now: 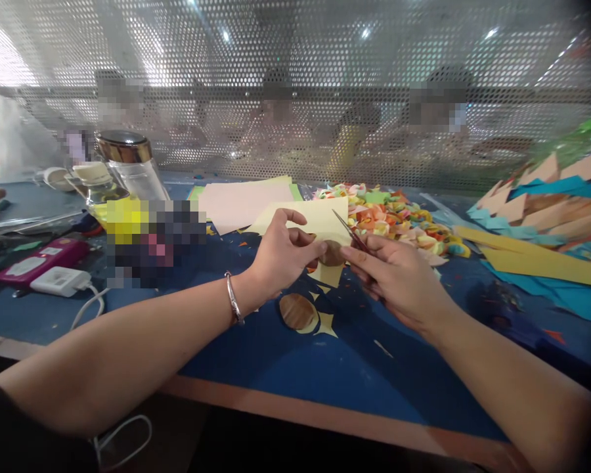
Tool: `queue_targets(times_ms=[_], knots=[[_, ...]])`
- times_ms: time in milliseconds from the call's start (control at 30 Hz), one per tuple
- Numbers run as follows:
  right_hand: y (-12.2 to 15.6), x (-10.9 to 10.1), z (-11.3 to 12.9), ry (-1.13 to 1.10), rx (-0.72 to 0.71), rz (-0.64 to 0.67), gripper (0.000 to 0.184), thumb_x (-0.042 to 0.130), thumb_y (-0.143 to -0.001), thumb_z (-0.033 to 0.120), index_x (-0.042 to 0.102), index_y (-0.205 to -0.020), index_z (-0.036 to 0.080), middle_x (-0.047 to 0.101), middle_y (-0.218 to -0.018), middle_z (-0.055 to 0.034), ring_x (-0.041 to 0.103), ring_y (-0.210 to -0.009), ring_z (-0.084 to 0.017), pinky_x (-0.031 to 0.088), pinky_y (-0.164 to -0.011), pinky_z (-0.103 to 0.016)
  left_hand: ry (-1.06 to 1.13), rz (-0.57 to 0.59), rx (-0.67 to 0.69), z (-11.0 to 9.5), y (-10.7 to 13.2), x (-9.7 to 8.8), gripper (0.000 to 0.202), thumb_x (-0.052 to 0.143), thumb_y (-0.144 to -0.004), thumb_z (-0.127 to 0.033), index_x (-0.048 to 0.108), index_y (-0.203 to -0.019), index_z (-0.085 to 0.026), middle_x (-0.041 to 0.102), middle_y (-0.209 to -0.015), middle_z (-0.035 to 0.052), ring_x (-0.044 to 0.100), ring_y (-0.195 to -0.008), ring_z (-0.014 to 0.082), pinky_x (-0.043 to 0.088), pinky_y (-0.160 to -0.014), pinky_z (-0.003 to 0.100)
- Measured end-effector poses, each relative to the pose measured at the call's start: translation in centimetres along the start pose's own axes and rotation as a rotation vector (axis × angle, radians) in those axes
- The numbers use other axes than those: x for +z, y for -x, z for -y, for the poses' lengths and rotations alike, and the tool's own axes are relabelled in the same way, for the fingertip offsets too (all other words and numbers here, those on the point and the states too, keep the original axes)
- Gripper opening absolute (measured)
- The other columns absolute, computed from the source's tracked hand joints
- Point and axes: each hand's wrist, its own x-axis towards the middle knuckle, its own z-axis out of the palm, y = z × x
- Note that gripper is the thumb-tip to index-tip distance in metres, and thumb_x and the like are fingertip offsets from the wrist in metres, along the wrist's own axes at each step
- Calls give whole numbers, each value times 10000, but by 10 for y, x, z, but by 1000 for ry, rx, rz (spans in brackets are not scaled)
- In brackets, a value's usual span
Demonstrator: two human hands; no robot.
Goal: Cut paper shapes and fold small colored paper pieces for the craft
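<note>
My left hand [282, 253] pinches a pale yellow sheet of paper [320, 220] together with a round brown disc [331, 253], held above the blue table. My right hand [396, 279] is closed on a small pair of scissors [350, 231] whose blades point up and left into the yellow sheet beside the disc. A second brown disc [296, 311] lies on the table below my hands, with yellow offcuts [326, 323] around it. A silver bangle [233, 299] circles my left wrist.
A heap of small coloured paper pieces [398, 217] lies behind my right hand. Yellow, blue and tan sheets [536, 217] are stacked at right. A pink sheet [243, 203], a glass jar [131, 164], a pink case [42, 259] and a white charger [59, 281] sit at left. A perforated screen [295, 79] backs the table.
</note>
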Motion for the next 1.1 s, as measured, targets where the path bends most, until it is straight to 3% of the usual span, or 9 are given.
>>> queue_targets(times_ms=[167,233,333,567,633,767,933,1100], knots=[[0,0,-1,-31,-23,-29,505,873,-713,612,544,-746,231,445,-513,87,356,-382,-69,289,-317,-206,201,-71,-157,-5,6,5,331,771,-868,-83,473,-944,-203,663,-677,-47,612,-580,82,499,-667,249],[0,0,-1,-31,-37,-32,511,863,-719,631,542,-754,235,442,-516,87,357,-381,-73,287,-318,-215,259,-61,-245,-6,8,6,235,774,-887,-149,540,-875,-169,653,-691,-27,593,-587,70,478,-663,235],[0,1,-1,-22,-45,-27,511,849,-729,649,547,-761,238,437,-519,86,358,-386,-79,287,-319,-224,288,-14,-300,-7,11,6,256,800,-881,-241,607,-751,-136,608,-670,-25,541,-586,59,418,-622,217],[0,-2,-3,128,-122,-82,460,797,-789,644,595,-777,231,470,-499,72,378,-372,-94,305,-334,-249,198,-38,-303,-8,10,7,229,754,-884,-107,620,-699,-120,585,-625,-19,508,-561,57,386,-594,206],[0,-3,-2,225,-206,-133,377,759,-851,586,649,-861,226,520,-518,57,421,-390,-109,344,-364,-263,183,-60,-289,-9,10,7,241,727,-902,-95,603,-699,-127,575,-615,-21,500,-549,54,387,-584,200],[3,-3,1,367,-356,-209,291,754,-875,493,661,-963,232,717,-699,-15,657,-574,-179,529,-541,-302,165,-81,-276,-8,9,7,232,708,-900,-77,595,-706,-133,598,-634,-2,496,-533,54,389,-571,200],[5,1,-3,338,-354,-70,444,791,-848,543,660,-1142,238,813,-907,-67,791,-843,-272,642,-768,-389,173,-66,-274,-6,8,7,257,703,-882,-61,586,-666,-135,583,-609,-10,491,-517,55,362,-550,199],[5,3,-7,268,-293,19,537,823,-816,585,681,-1191,228,825,-966,-87,799,-905,-290,656,-815,-416,179,-52,-282,-5,6,8,323,647,-903,-39,550,-612,-140,523,-555,-20,456,-495,50,321,-534,195]])
